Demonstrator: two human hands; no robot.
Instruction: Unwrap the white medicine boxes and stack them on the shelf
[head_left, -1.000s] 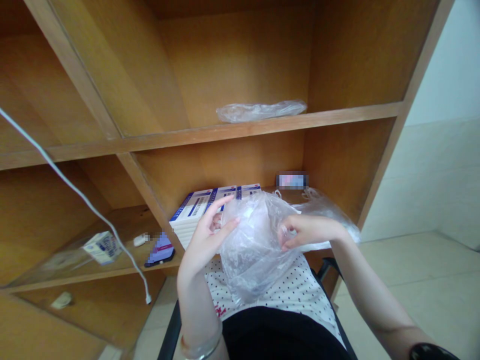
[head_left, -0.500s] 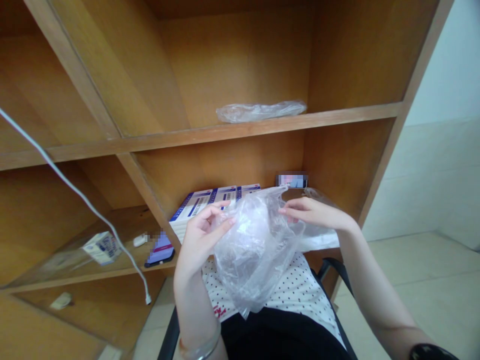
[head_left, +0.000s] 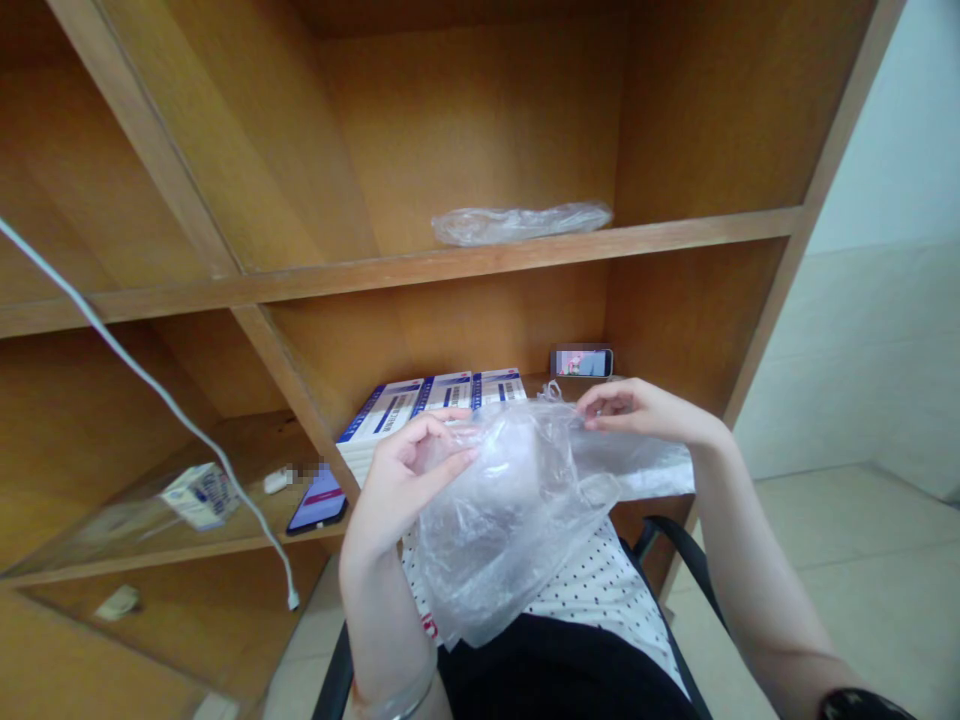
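Note:
A clear, crinkled plastic bag point(head_left: 502, 520) hangs over my lap, its lower part in front of a white dotted cloth point(head_left: 577, 590). My left hand point(head_left: 420, 460) pinches the bag's upper left side between thumb and fingers. At the upper right edge my right hand point(head_left: 622, 410) has its fingers curled on the plastic. Behind the bag lie several white and blue boxes point(head_left: 450, 390) in rows on the shelf. More clear plastic point(head_left: 645, 465) lies under my right hand, on the shelf edge.
A phone with a lit screen point(head_left: 583, 362) leans at the back right. Another phone point(head_left: 319, 500), a small white item point(head_left: 277, 480) and a small box point(head_left: 201, 495) lie on the left shelf. A white cable point(head_left: 150, 380) hangs across the left. Folded plastic point(head_left: 525, 222) rests on the upper shelf.
My right hand has moved slightly right and up, and the bag's top is lower and spread wider. My left hand has barely moved and keeps its pinch.

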